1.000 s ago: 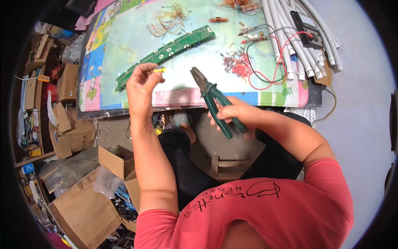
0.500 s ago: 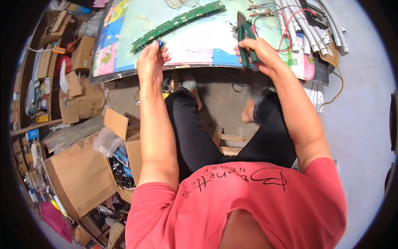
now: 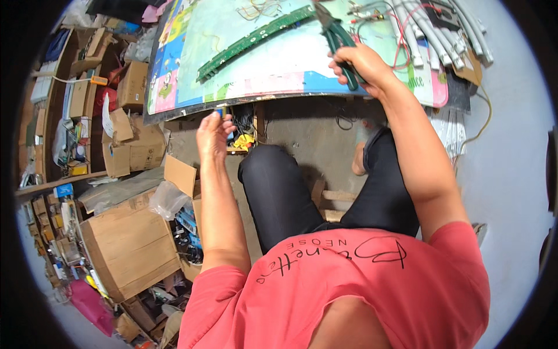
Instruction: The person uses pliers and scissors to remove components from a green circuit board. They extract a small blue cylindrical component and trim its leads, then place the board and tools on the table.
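My left hand (image 3: 214,131) is just below the table's front edge, its fingers pinched on a small blue-and-yellow component (image 3: 220,111). My right hand (image 3: 357,67) grips green-handled pliers (image 3: 335,35) over the right part of the worktop, their metal jaws pointing away from me. A long green circuit board (image 3: 250,41) lies diagonally on the colourful mat (image 3: 273,75), left of the pliers. Loose thin wires (image 3: 256,9) lie at the back of the mat.
White tubes (image 3: 421,35), test leads (image 3: 401,52) and a black meter (image 3: 436,14) occupy the worktop's right. Cardboard boxes (image 3: 125,244) and cluttered shelves (image 3: 75,110) stand on my left. My legs (image 3: 273,192) are under the table's edge.
My left hand has dropped from over the mat to below the front edge with the component. My right hand has lifted the pliers farther back over the mat.
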### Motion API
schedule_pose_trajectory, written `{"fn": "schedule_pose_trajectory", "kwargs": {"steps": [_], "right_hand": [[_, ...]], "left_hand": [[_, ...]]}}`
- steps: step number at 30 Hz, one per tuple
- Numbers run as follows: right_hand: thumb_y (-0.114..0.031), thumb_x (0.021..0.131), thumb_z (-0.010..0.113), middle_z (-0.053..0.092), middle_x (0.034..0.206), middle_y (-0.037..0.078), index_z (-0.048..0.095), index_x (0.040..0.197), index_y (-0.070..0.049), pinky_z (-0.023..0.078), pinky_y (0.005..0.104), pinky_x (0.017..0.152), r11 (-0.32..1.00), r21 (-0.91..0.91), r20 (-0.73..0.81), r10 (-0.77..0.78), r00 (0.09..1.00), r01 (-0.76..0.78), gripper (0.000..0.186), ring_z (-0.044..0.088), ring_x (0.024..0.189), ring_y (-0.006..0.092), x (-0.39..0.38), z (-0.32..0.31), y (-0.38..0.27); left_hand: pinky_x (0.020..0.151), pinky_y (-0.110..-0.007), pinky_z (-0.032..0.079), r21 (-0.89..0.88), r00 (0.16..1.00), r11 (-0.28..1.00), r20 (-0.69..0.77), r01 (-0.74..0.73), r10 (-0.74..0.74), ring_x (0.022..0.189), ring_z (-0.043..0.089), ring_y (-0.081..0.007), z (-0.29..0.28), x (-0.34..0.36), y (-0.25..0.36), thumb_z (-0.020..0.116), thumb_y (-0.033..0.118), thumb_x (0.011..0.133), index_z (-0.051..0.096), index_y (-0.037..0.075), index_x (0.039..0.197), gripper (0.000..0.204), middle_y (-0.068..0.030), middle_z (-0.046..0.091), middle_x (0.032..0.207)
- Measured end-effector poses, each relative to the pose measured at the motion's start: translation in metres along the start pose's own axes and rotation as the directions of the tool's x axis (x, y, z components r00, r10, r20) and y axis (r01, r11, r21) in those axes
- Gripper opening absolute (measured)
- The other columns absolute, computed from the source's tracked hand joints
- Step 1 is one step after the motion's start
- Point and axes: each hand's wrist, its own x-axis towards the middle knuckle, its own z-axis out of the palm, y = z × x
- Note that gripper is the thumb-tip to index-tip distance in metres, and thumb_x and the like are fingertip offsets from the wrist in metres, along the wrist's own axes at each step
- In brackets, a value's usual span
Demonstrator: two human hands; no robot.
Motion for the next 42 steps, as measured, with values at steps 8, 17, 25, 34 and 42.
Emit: {"fn": "schedule_pose_trajectory", "kwargs": {"steps": [8, 17, 25, 34, 42], "right_hand": [[-0.01, 0.079, 0.055, 0.056, 0.065, 0.007, 0.056, 0.082, 0.005, 0.043, 0.0252, 0.043, 0.966, 0.02, -0.079, 0.26, 0.962, -0.259, 0.015, 0.052, 0.048, 0.0133, 0.004, 0.011, 0.045], [-0.003, 0.076, 0.058, 0.056, 0.067, 0.008, 0.052, 0.081, 0.003, 0.043, 0.0264, 0.043, 0.765, -0.362, 0.016, 0.576, 0.818, -0.532, 0.009, 0.053, 0.051, 0.0128, -0.015, 0.039, 0.102], [-0.005, 0.079, 0.056, 0.056, 0.066, 0.008, 0.052, 0.078, 0.002, 0.044, 0.0268, 0.043, 0.808, -0.18, -0.14, 0.543, 0.828, -0.561, 0.009, 0.054, 0.048, 0.0145, -0.045, 0.006, 0.141], [-0.005, 0.077, 0.055, 0.062, 0.077, 0.012, 0.057, 0.091, 0.005, 0.049, 0.0289, 0.056, 0.98, 0.053, -0.408, 0.194, 0.892, -0.189, 0.017, 0.06, 0.061, 0.0178, -0.042, -0.019, 0.066], [0.006, 0.071, 0.056, 0.062, 0.089, 0.011, 0.056, 0.098, 0.004, 0.049, 0.0301, 0.067, 0.977, 0.192, -0.536, 0.183, 0.824, -0.091, 0.026, 0.063, 0.083, 0.0209, -0.009, -0.02, 0.154]], "left_hand": [[0.071, -0.034, 0.057, 0.073, 0.98, 0.991, 0.159, 0.113, -0.123, 0.078, 0.066, -0.0233, 0.007, 0.043, -0.037, 0.061, 0.009, 0.089, 0.05, -0.001, 0.107, 0.023, -0.0194, 0.065, 0.096], [0.06, -0.031, 0.055, 0.395, 0.939, 0.917, 0.29, 0.06, -0.187, 0.067, 0.065, -0.0189, -0.03, 0.069, -0.08, 0.055, 0.007, 0.091, 0.051, -0.001, 0.096, 0.01, -0.0136, 0.065, 0.083], [0.065, -0.03, 0.055, 0.317, 0.913, 0.937, 0.321, 0.147, -0.252, 0.073, 0.065, -0.0197, 0.029, 0.094, -0.05, 0.054, 0.01, 0.092, 0.057, -0.006, 0.105, 0.021, -0.0132, 0.065, 0.088], [0.072, -0.05, 0.057, 0.348, 0.659, 0.703, 0.255, 0.62, -0.708, 0.083, 0.065, -0.0365, 0.139, 0.036, -0.133, 0.04, 0.011, 0.094, 0.044, -0.005, 0.11, 0.023, -0.0267, 0.061, 0.101], [0.088, -0.056, 0.051, -0.475, 0.549, 0.41, 0.199, 0.778, -0.812, 0.104, 0.059, -0.0448, 0.191, 0.049, -0.248, 0.028, 0.018, 0.099, 0.034, -0.01, 0.123, 0.037, -0.0318, 0.056, 0.114]]}}
